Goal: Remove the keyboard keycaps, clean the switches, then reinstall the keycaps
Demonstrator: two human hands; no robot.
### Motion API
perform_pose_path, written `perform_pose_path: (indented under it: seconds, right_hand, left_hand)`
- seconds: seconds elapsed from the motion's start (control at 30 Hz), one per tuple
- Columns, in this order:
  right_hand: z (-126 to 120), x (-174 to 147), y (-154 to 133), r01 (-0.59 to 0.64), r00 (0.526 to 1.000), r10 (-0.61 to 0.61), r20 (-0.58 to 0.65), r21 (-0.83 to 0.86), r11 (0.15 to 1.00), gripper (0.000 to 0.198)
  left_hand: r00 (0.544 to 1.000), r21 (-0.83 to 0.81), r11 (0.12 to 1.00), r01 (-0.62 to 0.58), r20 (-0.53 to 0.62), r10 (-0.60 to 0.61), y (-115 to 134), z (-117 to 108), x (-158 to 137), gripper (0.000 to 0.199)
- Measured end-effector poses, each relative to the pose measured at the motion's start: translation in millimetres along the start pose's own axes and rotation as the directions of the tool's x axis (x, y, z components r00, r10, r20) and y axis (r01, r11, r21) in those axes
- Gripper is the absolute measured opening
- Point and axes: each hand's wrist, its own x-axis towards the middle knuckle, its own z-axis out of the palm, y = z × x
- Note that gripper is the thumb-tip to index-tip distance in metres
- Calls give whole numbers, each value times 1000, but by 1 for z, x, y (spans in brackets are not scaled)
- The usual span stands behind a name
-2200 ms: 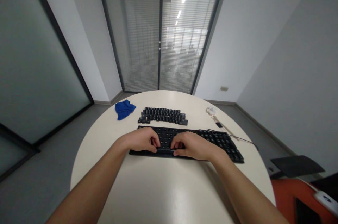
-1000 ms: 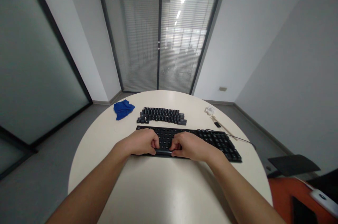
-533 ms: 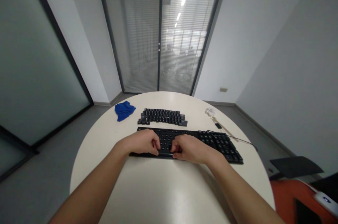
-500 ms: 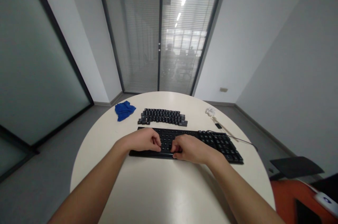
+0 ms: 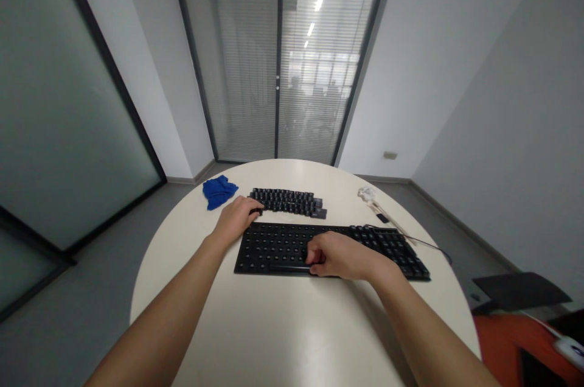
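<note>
A black keyboard (image 5: 274, 248) lies across the round table; its left and middle part shows bare key sockets, while keycaps (image 5: 401, 251) sit on its right end. Behind it, loose black keycaps (image 5: 285, 201) are laid out in rows. My left hand (image 5: 235, 218) has reached the near left end of these rows, its fingers and thumb bent around a dark keycap there, partly hidden by the hand. Over the lower middle of the keyboard rests my right hand (image 5: 340, 254), fingers curled and pressed together; whatever they hold is hidden.
A crumpled blue cloth (image 5: 219, 191) lies at the table's far left. On the right are a whitish crumpled piece (image 5: 365, 193), a thin pale stick-like tool (image 5: 391, 221) and the keyboard's cable (image 5: 426, 243). An orange chair (image 5: 502, 344) stands beside the table (image 5: 274, 338).
My left hand has moved from the keyboard's sockets up and left to the loose keycaps, uncovering the keyboard's left part. My right hand stays in place on the keyboard. The view has shifted slightly.
</note>
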Motion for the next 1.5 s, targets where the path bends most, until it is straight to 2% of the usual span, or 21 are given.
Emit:
perform_pose_path:
  seconds: [0.3,0.57,0.77,0.87,1.0,1.2,1.3,1.4,1.5]
  right_hand:
    - [-1,0,0,46,999,-46,-6,-5,999,13]
    - [2,3,5,51,999,-51,-9,19,998,13]
    - [3,4,6,47,999,-47,-3,44,998,12]
    - [3,5,5,43,999,-43,-2,45,998,11]
    - [4,5,6,51,999,-51,-2,40,998,10]
    - [3,7,5,65,998,-64,-21,39,997,7]
    - [6,12,0,77,981,-82,-175,-31,997,11]
    - [12,18,-9,127,922,-148,-357,-82,989,15]
    - [19,23,-17,199,881,-235,-411,-130,971,23]
  left_hand:
    - [999,28,999,30,16,-31,-7,8,1,25]
    - [1000,94,996,1,7,-2,0,4,3,23]
    - [996,-16,998,-56,-68,55,17,-9,0,25]
    - [991,-103,987,-126,36,130,27,-14,-4,22]
    - [951,-204,960,-194,202,235,36,-22,-10,20]
    - [917,-449,890,-84,316,245,45,-33,-15,19]
    - [909,-602,798,15,340,239,48,-32,-13,20]
    - [908,-719,678,156,374,188,47,-27,-12,24]
    - [896,-768,593,242,411,168,46,-24,-10,31]
